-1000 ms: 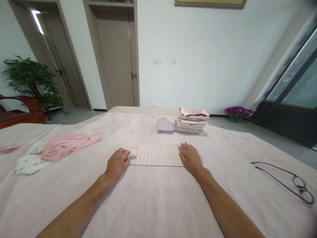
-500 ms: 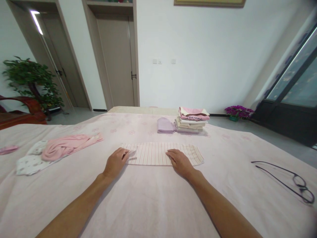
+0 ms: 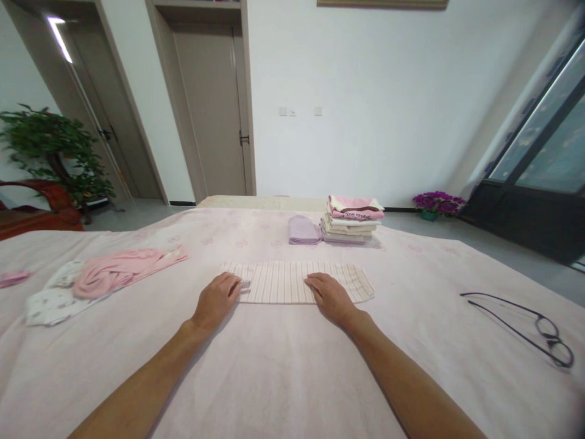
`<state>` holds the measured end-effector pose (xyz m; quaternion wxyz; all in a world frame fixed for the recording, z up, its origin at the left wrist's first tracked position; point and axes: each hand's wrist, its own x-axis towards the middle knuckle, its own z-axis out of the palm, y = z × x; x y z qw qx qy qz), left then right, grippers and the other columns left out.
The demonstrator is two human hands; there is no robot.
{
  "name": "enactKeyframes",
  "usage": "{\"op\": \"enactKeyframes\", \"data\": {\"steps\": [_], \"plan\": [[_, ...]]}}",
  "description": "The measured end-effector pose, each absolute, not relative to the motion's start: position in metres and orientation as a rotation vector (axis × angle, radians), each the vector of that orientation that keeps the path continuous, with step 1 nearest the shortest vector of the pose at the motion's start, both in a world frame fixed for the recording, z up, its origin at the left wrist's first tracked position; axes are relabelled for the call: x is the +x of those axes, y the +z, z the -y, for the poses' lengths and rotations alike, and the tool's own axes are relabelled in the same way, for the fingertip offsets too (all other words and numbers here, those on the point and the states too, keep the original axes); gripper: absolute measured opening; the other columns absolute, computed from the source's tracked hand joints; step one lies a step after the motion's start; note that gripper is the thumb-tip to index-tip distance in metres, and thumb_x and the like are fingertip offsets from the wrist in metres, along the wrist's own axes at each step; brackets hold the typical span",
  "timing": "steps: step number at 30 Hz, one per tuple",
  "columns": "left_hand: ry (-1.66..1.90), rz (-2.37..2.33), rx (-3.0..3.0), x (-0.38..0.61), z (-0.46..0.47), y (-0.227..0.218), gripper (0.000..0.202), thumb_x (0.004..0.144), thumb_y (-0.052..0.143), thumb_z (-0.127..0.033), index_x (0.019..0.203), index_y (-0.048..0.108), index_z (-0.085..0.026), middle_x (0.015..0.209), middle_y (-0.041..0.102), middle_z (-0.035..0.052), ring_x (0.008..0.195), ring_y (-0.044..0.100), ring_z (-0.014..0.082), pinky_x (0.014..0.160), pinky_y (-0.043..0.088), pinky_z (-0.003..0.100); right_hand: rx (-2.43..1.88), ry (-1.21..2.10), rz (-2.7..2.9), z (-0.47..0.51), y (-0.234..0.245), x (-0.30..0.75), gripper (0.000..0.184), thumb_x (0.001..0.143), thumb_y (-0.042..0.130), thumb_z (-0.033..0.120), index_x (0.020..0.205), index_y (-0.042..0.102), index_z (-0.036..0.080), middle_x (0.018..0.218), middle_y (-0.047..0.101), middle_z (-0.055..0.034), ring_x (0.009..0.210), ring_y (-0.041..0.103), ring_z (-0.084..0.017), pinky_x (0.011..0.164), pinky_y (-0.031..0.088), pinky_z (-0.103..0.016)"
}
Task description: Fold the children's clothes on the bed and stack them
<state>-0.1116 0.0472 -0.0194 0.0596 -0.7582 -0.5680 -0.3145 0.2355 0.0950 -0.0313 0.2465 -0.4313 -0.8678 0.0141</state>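
A cream striped piece of folded clothing (image 3: 278,283) lies stretched sideways on the pale pink bedspread in front of me. My left hand (image 3: 217,299) is closed on its left end, fingers bent down and covering part of the edge; a small crumpled bit shows by the fingertips. On the right half rests my right hand (image 3: 333,297), fingers together and curled down onto the fabric near its front edge, thumb close to them. Whether the right fingers pinch a layer or only press is hard to see.
Beyond the striped piece stand a stack of folded clothes (image 3: 351,222) and a folded lilac cloth (image 3: 304,231). Leftward lie a pink garment (image 3: 121,271), a white patterned garment (image 3: 52,302) and a small pink item (image 3: 13,278). Black-framed glasses (image 3: 525,323) rest on the bedspread (image 3: 292,366) at right.
My left hand has come down and slightly right at the striped piece's left end, where a lifted flap now lies lower. My right hand stays nearly still. The view has shifted slightly.
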Motion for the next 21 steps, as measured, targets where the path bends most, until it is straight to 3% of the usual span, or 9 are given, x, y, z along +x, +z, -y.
{"op": "enactKeyframes", "data": {"steps": [21], "plan": [[-0.758,1.572,-2.48,-0.1164,-0.0441,-0.0146,0.012,0.092,0.054,-0.028,0.097,0.064,-0.024,0.098,0.067,0.0038,0.094,0.06,0.0203,0.085,0.048,0.033,-1.216,0.084,2.36,-0.0907,-0.0241,0.2331,0.033,0.096,0.045,0.019,0.12,0.068,0.021,0.125,0.065,-0.0103,0.118,0.057,-0.021,0.102,0.044,-0.038]]}}
